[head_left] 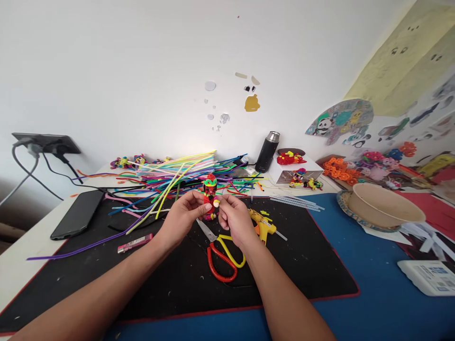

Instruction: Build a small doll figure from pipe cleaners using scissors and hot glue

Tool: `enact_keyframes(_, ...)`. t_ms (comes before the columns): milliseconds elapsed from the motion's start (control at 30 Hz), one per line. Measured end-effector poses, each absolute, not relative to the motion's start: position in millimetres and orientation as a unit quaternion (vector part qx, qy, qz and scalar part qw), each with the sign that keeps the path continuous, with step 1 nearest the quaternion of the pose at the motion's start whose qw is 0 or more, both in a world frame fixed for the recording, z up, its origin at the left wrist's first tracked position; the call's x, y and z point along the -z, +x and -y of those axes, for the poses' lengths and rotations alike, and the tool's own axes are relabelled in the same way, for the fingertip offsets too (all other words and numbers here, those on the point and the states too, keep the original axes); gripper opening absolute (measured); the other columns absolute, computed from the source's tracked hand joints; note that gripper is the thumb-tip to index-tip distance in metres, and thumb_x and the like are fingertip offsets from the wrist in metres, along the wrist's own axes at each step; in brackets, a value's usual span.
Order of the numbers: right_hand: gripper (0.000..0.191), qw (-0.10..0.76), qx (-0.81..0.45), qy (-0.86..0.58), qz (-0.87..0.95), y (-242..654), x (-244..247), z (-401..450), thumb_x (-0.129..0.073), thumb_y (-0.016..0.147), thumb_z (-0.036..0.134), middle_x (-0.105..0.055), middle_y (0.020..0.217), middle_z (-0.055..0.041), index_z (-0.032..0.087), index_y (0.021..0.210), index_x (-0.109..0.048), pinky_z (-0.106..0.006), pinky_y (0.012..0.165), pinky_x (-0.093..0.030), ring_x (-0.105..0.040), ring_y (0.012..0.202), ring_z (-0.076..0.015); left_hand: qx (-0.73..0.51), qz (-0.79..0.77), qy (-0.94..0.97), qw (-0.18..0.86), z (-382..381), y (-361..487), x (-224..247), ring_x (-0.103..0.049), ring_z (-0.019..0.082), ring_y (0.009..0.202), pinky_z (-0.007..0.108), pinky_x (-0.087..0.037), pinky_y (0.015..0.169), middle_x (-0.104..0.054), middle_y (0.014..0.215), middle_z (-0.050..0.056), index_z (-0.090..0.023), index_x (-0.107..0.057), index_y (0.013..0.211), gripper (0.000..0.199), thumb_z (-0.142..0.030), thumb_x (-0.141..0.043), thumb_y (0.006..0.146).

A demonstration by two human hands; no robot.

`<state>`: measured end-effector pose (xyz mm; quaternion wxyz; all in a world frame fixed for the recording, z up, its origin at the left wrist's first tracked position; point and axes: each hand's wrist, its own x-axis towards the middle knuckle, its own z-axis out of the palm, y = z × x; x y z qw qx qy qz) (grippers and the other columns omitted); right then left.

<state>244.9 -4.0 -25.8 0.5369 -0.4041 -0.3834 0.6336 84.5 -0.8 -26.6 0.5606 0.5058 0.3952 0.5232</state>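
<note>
A small figure [210,195] made of fuzzy pipe cleaners, mostly red with a green and red headpiece, stands upright between my two hands above the black mat. My left hand [185,213] is closed on its left side, the thumb lying across the front. On the other side my right hand [232,215] pinches at the figure's edge, by a small pale and purple tuft. Just below the hands lie scissors [222,262] with one red and one yellow handle. A yellow glue gun [263,227] with a clear stick rests beyond my right wrist, partly hidden by it.
Behind the hands is a heap of coloured pipe cleaners [185,173]. A phone [77,214] and a pink lighter-like item [135,243] lie left. A black thermos [267,152], a white box [298,168], clear glue sticks [296,203] and a beige bowl [387,203] stand right.
</note>
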Motion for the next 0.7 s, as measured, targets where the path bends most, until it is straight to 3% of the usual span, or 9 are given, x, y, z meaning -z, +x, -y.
enact_keyframes(700,0.037,0.556,-0.631,-0.399,0.365,246.0,30.8,1.3,-0.084,0.075,0.050,-0.044,0.048,0.0121,0.021,0.085,-0.063,-0.019,0.035,-0.016,-0.037,0.034,-0.0063,-0.537,-0.387,0.494,0.564,-3.1,85.1,24.0,-0.060,0.013,0.064,0.025,-0.049,0.057,-0.067,0.075,-0.003,-0.020,-0.066,0.086,0.042,-0.044,-0.096,0.068)
